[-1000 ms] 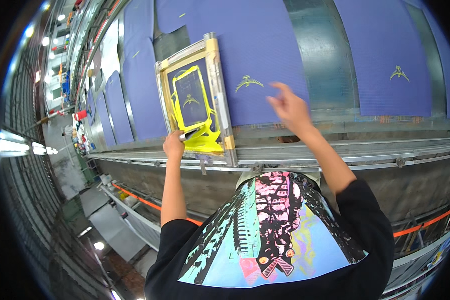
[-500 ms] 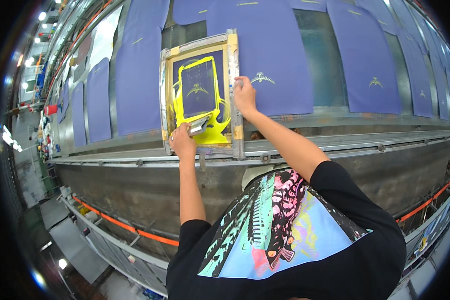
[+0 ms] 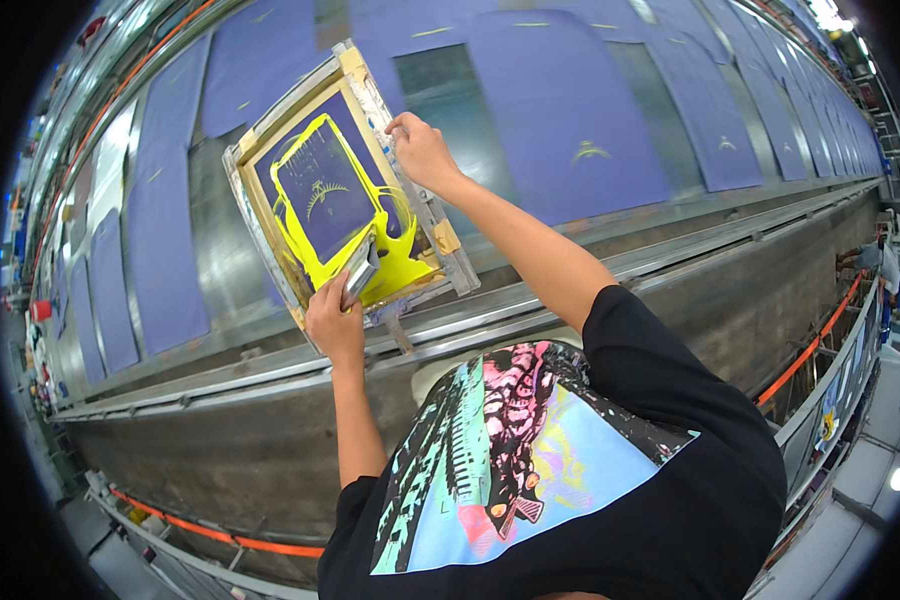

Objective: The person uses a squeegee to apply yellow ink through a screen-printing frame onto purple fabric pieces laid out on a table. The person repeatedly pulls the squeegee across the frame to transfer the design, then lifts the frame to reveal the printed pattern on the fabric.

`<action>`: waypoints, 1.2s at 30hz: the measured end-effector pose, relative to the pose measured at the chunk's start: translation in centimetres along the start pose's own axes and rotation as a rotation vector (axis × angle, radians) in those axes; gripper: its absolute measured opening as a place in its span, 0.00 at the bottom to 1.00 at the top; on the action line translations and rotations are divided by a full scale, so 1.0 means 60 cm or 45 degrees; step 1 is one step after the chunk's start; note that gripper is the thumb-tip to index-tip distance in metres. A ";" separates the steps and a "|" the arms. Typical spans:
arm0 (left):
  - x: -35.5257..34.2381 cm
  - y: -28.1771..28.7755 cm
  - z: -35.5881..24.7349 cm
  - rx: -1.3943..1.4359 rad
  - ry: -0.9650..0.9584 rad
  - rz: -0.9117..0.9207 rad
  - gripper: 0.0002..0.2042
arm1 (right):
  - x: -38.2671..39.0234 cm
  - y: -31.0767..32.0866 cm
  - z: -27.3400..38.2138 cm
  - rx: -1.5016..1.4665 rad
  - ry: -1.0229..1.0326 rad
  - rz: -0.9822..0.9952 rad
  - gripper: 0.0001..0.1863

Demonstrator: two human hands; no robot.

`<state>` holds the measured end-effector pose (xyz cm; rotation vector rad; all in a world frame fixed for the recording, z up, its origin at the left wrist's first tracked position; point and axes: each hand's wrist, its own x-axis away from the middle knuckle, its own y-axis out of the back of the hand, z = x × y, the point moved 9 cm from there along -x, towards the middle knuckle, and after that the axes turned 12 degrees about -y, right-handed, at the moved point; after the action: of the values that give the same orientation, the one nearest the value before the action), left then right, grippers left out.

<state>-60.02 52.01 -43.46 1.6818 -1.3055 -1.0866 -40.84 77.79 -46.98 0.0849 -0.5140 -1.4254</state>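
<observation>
My left hand [image 3: 336, 322] is closed round the handle of a metal squeegee [image 3: 363, 270], whose edge rests in yellow ink at the near end of a printing screen. The screen's wooden frame [image 3: 450, 250] is worn, taped and stained, and stands at an angle to the table. Yellow ink [image 3: 395, 275] rings the dark mesh [image 3: 345, 205], where a small arched spiky design shows. My right hand [image 3: 425, 155] grips the right bar of the frame, fingers bent over its edge. What lies directly under the screen is mostly hidden.
Purple sheets [image 3: 570, 110] lie in rows along a long metal table [image 3: 455, 95], several bearing a small yellow arched print. A metal rail [image 3: 530, 300] runs along the near edge. Behind me is a barrier with an orange strip [image 3: 810, 340]. A red container [image 3: 40, 310] stands far left.
The screen has shifted left along the table, away from the printed sheet on its right, with both hands moving along. My view has turned, so the table now slants.
</observation>
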 end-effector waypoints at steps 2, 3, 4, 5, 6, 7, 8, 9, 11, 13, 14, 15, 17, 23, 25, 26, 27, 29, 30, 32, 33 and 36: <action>-0.021 0.003 -0.011 0.062 -0.047 0.045 0.25 | -0.013 -0.004 0.013 0.001 0.068 -0.042 0.13; -0.030 -0.001 -0.021 0.093 -0.073 0.069 0.25 | -0.030 0.004 0.012 0.038 0.049 -0.051 0.13; -0.032 0.001 -0.028 0.095 -0.121 0.035 0.26 | -0.031 0.006 0.017 0.060 0.033 -0.053 0.13; -0.034 -0.002 -0.038 0.103 -0.177 0.003 0.26 | -0.031 0.013 0.020 0.083 0.015 -0.064 0.13; -0.037 -0.008 -0.050 0.112 -0.233 -0.029 0.26 | -0.031 0.019 0.023 0.106 -0.004 -0.076 0.13; -0.046 -0.025 -0.058 0.166 -0.224 -0.012 0.28 | -0.043 0.033 0.030 0.151 0.090 -0.142 0.13; -0.048 -0.039 -0.063 0.208 -0.233 0.036 0.28 | -0.048 0.040 0.024 0.180 0.117 -0.184 0.13; -0.050 -0.050 -0.072 0.242 -0.294 0.075 0.28 | -0.050 0.051 0.015 0.208 0.143 -0.226 0.13; -0.064 -0.077 -0.103 0.303 -0.407 0.161 0.29 | -0.070 0.094 -0.005 0.285 0.205 -0.333 0.12; -0.066 -0.094 -0.138 0.300 -0.506 0.266 0.29 | -0.073 0.140 -0.040 0.336 0.211 -0.388 0.12; -0.063 -0.094 -0.147 0.323 -0.527 0.299 0.28 | -0.063 0.157 -0.063 0.339 0.184 -0.394 0.12; -0.067 -0.099 -0.159 0.351 -0.553 0.312 0.27 | -0.057 0.179 -0.074 0.355 0.195 -0.419 0.11; -0.071 -0.097 -0.179 0.434 -0.560 0.315 0.26 | -0.050 0.232 -0.107 0.356 0.216 -0.478 0.12; -0.115 -0.030 -0.155 0.626 -0.285 0.245 0.21 | -0.015 0.297 -0.100 0.343 -0.030 -0.496 0.10; -0.118 -0.018 -0.139 0.613 -0.146 0.245 0.20 | -0.007 0.313 -0.101 0.315 -0.049 -0.489 0.10; -0.124 -0.020 -0.125 0.604 -0.073 0.252 0.19 | -0.013 0.317 -0.107 0.308 -0.074 -0.476 0.10; -0.135 -0.026 -0.110 0.593 0.001 0.283 0.17 | -0.019 0.319 -0.113 0.303 -0.101 -0.461 0.10; -0.172 -0.036 -0.066 0.648 0.074 0.227 0.15 | -0.049 0.307 -0.120 0.221 -0.054 -0.482 0.10; -0.190 -0.043 -0.042 0.677 0.110 0.200 0.15 | -0.066 0.299 -0.125 0.182 -0.033 -0.496 0.10; -0.211 -0.073 0.008 0.602 0.209 0.275 0.13 | -0.094 0.279 -0.139 0.195 -0.038 -0.490 0.09; -0.207 -0.083 0.025 0.564 0.257 0.313 0.13 | -0.097 0.270 -0.144 0.202 -0.041 -0.488 0.09; -0.206 -0.070 0.027 0.659 0.307 0.238 0.12 | -0.090 0.260 -0.147 0.168 -0.123 -0.464 0.09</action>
<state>-61.60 64.88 -45.68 1.9333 -1.6331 -0.4362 -23.37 83.27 -50.81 0.2253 -0.6974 -1.7558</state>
